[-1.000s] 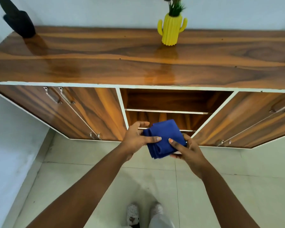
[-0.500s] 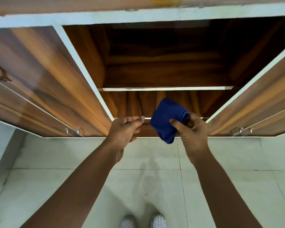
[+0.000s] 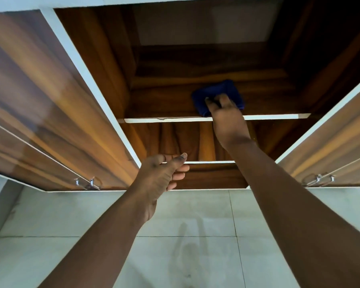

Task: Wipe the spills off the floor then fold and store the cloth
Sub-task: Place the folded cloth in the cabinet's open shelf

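The storing step is in hand. Right of centre in the upper half of the frame, the folded blue cloth [image 3: 217, 94] lies on the upper shelf [image 3: 164, 104] of the open middle bay of the wooden cabinet [image 3: 50, 100], close behind the shelf's white front edge. The right hand [image 3: 227, 119] reaches over that edge with its fingertips [image 3: 224, 100] on the cloth's near side; the blur there makes it hard to say whether they pinch the fabric or only press on it, though it looks like a light hold. The left hand [image 3: 160, 177] hangs lower, in front of the lower shelf [image 3: 208, 162], loosely half-open and holding nothing.

Judging from this, the next move calls for letting go and drawing the right hand straight back over the edge without dragging the fold open. The tiled floor [image 3: 185, 246] fills the bottom of the frame.

No brand, label or writing can be read anywhere.
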